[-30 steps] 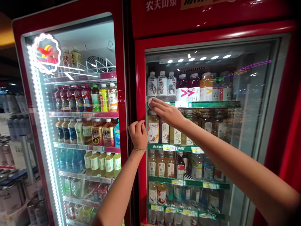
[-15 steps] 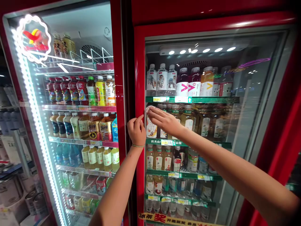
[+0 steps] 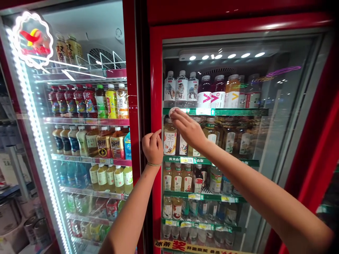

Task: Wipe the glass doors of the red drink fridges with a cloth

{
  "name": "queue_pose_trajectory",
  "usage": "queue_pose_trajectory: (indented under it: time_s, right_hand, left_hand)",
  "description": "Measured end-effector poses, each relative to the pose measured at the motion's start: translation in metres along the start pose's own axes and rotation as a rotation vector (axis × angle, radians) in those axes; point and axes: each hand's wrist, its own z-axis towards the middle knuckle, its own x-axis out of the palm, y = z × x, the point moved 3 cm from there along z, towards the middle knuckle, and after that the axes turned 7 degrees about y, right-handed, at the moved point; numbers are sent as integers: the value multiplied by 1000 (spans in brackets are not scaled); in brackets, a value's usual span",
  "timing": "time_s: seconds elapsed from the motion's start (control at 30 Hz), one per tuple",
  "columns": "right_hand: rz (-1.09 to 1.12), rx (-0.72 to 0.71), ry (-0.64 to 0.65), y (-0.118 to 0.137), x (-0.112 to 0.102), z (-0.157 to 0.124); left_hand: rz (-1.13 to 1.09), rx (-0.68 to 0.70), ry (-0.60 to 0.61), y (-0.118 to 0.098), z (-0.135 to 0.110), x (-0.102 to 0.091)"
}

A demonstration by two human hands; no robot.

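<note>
Head view: the right hand (image 3: 189, 129) has its fingertips closed on a small, white, crumpled wad (image 3: 172, 112) (cloth or paper, hard to say). This wad lies up and left of the palm, at the left side of the clear glass door pane (image 3: 278, 116), just below the left end of a green shelf strip (image 3: 238, 112). Roundish, it shows no clear long axis; the right hand, which holds it, is the nearer. Below and left, the bent-fingered left hand (image 3: 153, 147) rests at the glossy red door frame (image 3: 156, 88); its fingertips are partly hidden, so I cannot tell whether it grips the frame. Beyond the glass, a clear bottle with a white label (image 3: 170, 139) stands below the wad. Hidden are the wad's far side, its contact with the glass, and bottles behind the right hand.
</note>
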Motion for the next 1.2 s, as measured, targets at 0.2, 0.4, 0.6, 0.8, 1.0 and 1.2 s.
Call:
queue_pose_trajectory:
  time_s: [0.2,0.4,0.6,0.8,1.0,1.2]
  right_hand:
    - [15,-17,29,-8,-5,-21]
    - [29,-51,83,-14,-9,-39]
    - [-25,111,-70,-30,-19,-52]
    - [-45,156,-124,-34,-23,-65]
    - [-137,163,-73,-35,-19,-77]
    - [-158,303,-209,-38,-23,-75]
  left_hand:
    - [84,103,17,-2,-1,-1]
    - [125,240,100,-8,-2,2]
    - [156,343,154,-14,-3,5]
    - [175,398,183,-17,-6,6]
    - [157,444,214,-18,-7,7]
    - [127,442,178,-18,-6,5]
